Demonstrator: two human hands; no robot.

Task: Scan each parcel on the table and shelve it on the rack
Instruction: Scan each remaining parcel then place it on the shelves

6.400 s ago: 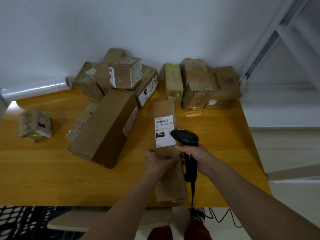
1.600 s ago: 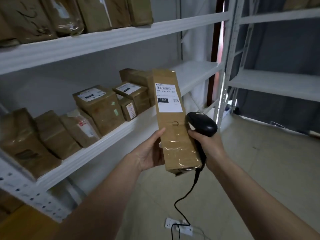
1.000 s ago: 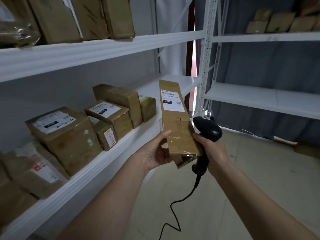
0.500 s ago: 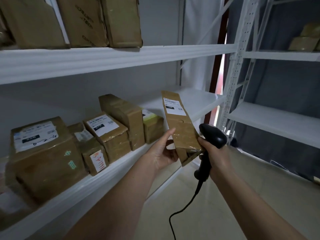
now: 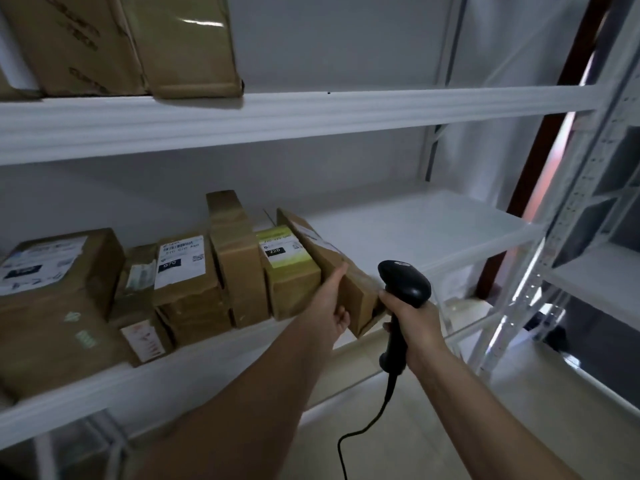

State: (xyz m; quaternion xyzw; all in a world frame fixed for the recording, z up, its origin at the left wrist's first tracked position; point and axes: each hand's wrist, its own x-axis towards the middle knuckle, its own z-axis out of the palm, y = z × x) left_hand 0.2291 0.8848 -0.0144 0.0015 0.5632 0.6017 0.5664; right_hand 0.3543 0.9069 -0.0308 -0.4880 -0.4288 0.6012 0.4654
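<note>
Shelving step: left hand [image 5: 329, 313] grips the long parcel [image 5: 341, 271], tilted half onto the middle shelf [image 5: 433, 223] beside the green-labelled box [image 5: 289, 268], right hand [image 5: 414, 315] clutching the scanner [image 5: 403, 282], next push it fully in.

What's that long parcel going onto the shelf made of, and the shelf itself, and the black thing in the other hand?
The long parcel looks like brown corrugated cardboard, matte, with glossy clear tape glinting near its end. The shelf seems to be white-painted metal, smooth, with punched uprights; the board could be something else. The scanner looks like moulded black plastic with a slight sheen.
</note>
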